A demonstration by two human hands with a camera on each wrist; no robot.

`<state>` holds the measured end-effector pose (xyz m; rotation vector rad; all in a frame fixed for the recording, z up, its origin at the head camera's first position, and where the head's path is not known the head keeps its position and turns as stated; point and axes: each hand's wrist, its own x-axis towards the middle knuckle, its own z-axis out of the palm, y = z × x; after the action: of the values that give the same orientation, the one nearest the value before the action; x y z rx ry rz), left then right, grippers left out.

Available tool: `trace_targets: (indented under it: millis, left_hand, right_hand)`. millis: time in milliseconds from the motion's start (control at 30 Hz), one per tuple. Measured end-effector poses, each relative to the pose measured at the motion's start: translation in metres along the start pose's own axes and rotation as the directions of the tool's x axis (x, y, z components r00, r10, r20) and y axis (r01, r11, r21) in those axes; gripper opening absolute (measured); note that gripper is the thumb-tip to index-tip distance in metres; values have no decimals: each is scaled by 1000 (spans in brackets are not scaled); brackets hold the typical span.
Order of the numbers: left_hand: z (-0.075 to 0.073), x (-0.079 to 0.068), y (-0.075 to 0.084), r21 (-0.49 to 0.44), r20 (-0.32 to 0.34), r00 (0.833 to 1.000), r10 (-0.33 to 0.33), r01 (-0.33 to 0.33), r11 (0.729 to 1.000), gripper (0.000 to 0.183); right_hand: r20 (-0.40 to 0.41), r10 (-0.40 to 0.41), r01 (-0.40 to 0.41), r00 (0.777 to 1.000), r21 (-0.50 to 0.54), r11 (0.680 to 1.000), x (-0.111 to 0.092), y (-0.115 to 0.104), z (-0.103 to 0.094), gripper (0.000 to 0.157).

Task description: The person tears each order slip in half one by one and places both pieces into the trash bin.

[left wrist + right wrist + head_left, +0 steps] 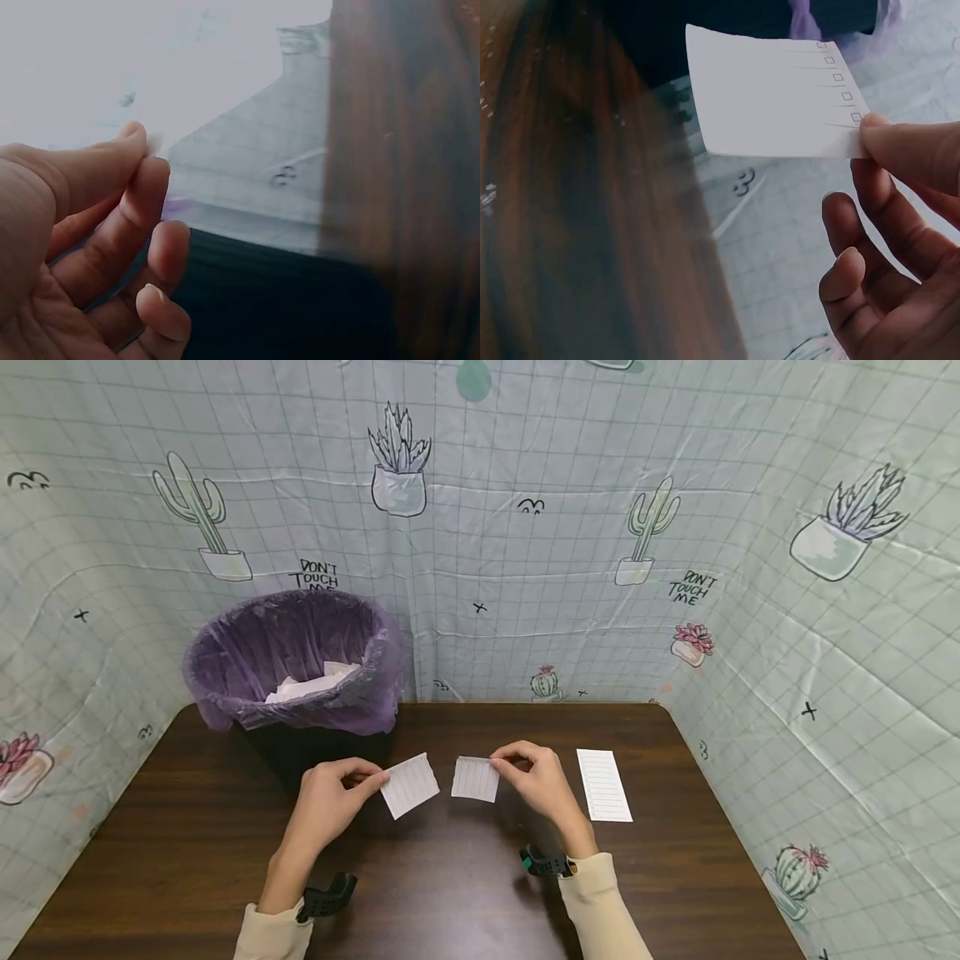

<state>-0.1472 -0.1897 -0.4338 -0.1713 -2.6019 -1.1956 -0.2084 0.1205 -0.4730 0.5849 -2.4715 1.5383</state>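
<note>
Between thumb and fingertip, my left hand (330, 795) pinches a lined piece of paper (409, 785) with a rough edge, held tilted above the table. A second lined piece of paper (475, 778) is pinched by my right hand (538, 779) at its upper right corner. A gap separates the two pieces. Small checkboxes run along one side of the right piece in the right wrist view. The left wrist view shows the left hand's thumb and fingertip meeting, with the paper over-bright behind them. To the right of the right hand lies a whole checklist sheet (604, 785).
At the table's back left stands a black bin with a purple liner (367, 697), holding white paper scraps (313, 685). The brown table (450, 893) is bordered by a cactus-print curtain (510, 568). Dark bands (327, 897) circle both wrists.
</note>
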Motion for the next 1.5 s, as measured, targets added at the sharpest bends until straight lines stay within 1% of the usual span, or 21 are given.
trace_targets:
  millis: [133,300,467,600,733,867,967,1067,1167,1233,1300,1333,1367,1400,1500]
  left_hand:
    - [-18,-1,10,17,-7,999,38,-38,999,7]
    - [-39,-2,26,59,-44,991,130,-127,990,5]
    - [-60,-2,42,118,-88,974,207,-196,973,4]
    - [-75,0,50,149,-125,957,260,-241,959,5]
    - [-89,2,56,169,-147,939,310,-285,943,8]
    - [-104,4,61,198,-181,916,359,-324,925,13]
    - [-114,7,64,209,-204,899,388,-347,914,16]
    - [-124,10,67,222,-220,880,421,-375,900,17]
    - [-134,15,68,256,-227,851,473,-417,872,18]
    - [-140,19,68,288,-225,829,512,-445,848,18]
    - [-145,22,69,309,-225,811,540,-466,829,13]
    - [-147,23,69,319,-225,805,548,-471,823,8]
    - [-150,24,70,329,-227,800,556,-475,816,11]
    - [-152,25,70,336,-228,794,563,-479,811,19]
    - [-157,27,72,361,-240,774,585,-489,794,52]
  right_hand:
    - [20,-39,39,999,-14,999,10,-10,-2,6]
    - [35,-107,108,994,-27,994,28,-27,-4,6]
    - [31,-136,136,990,-19,990,44,-47,-5,5]
    - [32,-132,132,991,-5,991,53,-59,-3,5]
    - [36,-117,118,992,-6,993,58,-69,-2,5]
    - [46,-130,130,990,8,991,63,-78,0,5]
    - [49,-161,161,986,12,987,67,-83,1,6]
    - [52,-196,197,979,-11,980,73,-93,1,5]
    - [61,-231,233,971,-33,972,79,-106,-1,5]
    - [65,-254,256,965,-37,966,83,-115,-2,5]
    - [68,-278,281,958,-33,959,87,-123,-2,4]
    - [71,-289,292,955,-34,956,89,-127,-2,4]
    - [73,-301,304,951,-35,952,92,-130,-2,4]
    - [76,-311,314,947,-37,949,94,-134,-2,4]
    - [91,-342,348,935,-47,936,101,-143,-3,5]
